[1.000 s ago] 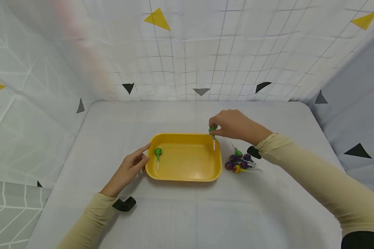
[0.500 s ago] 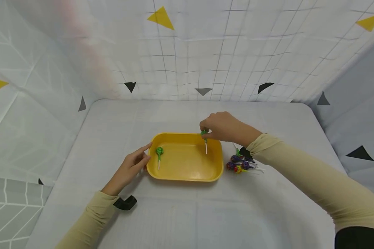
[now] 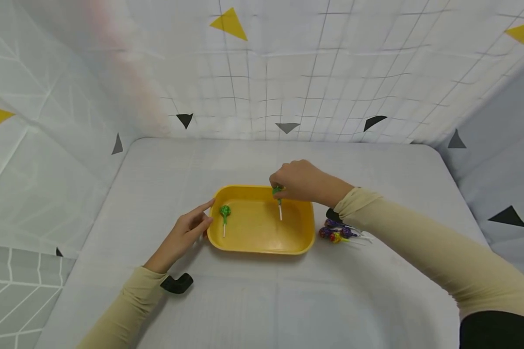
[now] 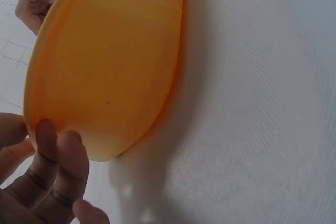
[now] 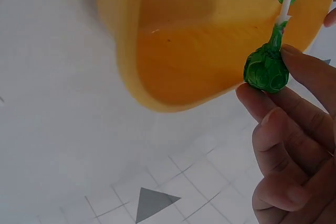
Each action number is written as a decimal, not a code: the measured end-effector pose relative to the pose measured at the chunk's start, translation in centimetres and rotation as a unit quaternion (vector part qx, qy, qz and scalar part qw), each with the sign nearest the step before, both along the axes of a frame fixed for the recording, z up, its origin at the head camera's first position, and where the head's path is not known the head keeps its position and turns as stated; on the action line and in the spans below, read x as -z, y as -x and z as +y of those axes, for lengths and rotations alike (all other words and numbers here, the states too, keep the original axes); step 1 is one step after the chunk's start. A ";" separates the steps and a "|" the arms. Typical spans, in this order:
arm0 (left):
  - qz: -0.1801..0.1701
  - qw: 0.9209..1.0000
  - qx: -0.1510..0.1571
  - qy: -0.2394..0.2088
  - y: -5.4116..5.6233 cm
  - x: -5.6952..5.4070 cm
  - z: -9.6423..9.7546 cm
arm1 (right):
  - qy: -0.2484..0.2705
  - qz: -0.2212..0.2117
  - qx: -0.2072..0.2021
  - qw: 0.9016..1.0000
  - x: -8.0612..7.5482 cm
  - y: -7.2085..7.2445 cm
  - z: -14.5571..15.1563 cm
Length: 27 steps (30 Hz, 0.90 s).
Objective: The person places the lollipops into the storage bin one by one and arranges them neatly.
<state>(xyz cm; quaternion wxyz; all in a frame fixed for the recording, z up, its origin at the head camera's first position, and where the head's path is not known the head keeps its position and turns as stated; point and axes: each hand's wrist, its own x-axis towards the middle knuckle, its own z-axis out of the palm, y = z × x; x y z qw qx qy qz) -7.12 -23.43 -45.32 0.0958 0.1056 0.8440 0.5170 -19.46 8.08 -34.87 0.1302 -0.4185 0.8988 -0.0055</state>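
A yellow tray [image 3: 262, 249] lies on the table. At its left end my left hand [image 3: 181, 238] rests against the rim; the left wrist view has its loosely bent fingers [image 4: 71, 156] touching the outer wall. My right hand [image 3: 301, 182] pinches a green-wrapped lollipop [image 5: 266, 69] by its head between thumb and fingers, above the tray's far side. In the head view that lollipop's white stick points down into the tray. Another green lollipop [image 3: 225, 211] lies inside at the left, its stick towards me.
A small pile of purple, red and yellow lollipops [image 3: 338, 232] lies right of the tray, partly hidden behind the right wrist and its black camera [image 3: 333, 215]. White patterned sheets [image 3: 262, 72] hang behind and beside the white table [image 3: 244, 310].
My right hand has carried its green lollipop leftward, from the tray's far right corner to over its far side. The left hand stays at the tray's left end.
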 end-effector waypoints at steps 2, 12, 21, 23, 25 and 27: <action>-0.001 1.000 -0.001 0.000 0.0 0.1 0.0 | 0.003 0.000 -0.006 1.000 0.2 0.0 -0.4; 0.010 1.000 0.004 -0.004 0.1 0.4 -0.1 | -0.001 -0.002 -0.026 1.000 0.7 -0.1 -2.7; 0.011 1.000 0.004 -0.011 0.1 0.4 -0.2 | 0.004 -0.007 -0.034 0.999 1.7 -0.2 -4.8; 0.009 1.000 0.004 -0.014 0.2 0.4 -0.1 | 0.004 -0.014 -0.037 0.999 1.9 -0.2 -5.3; 0.005 1.000 0.005 -0.016 0.3 0.4 -0.1 | 0.004 -0.020 -0.041 0.999 2.1 -0.1 -5.8; 0.002 1.000 0.004 -0.017 0.3 0.4 -0.1 | 0.002 -0.022 -0.045 0.999 2.4 -0.1 -6.3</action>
